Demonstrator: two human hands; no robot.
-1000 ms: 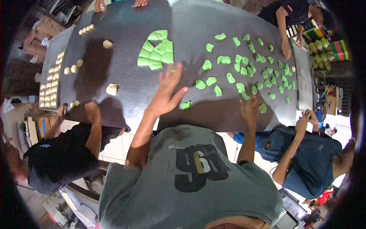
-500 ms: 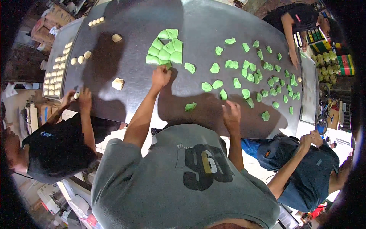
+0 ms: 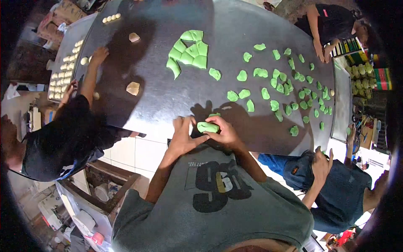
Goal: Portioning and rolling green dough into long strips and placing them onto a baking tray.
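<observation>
Table (image 3: 157,84); left hand (image 3: 181,139) arched, right hand (image 3: 227,133) pinching dough (image 3: 207,127).

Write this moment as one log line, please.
right hand: holding green dough | left hand: open, beside it | table: divided green slab, scattered green pieces

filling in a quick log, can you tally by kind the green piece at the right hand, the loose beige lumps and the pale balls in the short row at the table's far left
Green piece at the right hand: 1
Beige lumps: 2
Pale balls in the short row: 4
Total: 7
</observation>
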